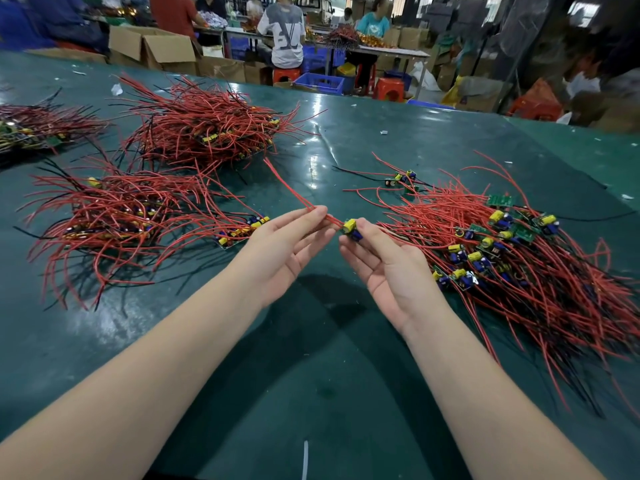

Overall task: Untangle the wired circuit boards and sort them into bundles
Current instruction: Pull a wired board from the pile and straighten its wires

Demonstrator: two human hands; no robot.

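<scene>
Holding: one circuit board with yellow and blue parts, raised above the green bench
Right hand: palm up, fingers pinching the board
Left hand: palm up, fingers pressed together, pinching the board's red wires, which stretch away to the upper left
Tangled pile: on the bench just right of the right hand
Sorted bundles: left of the left hand, another heap farther back
Background: people seated at tables, cardboard boxes
</scene>
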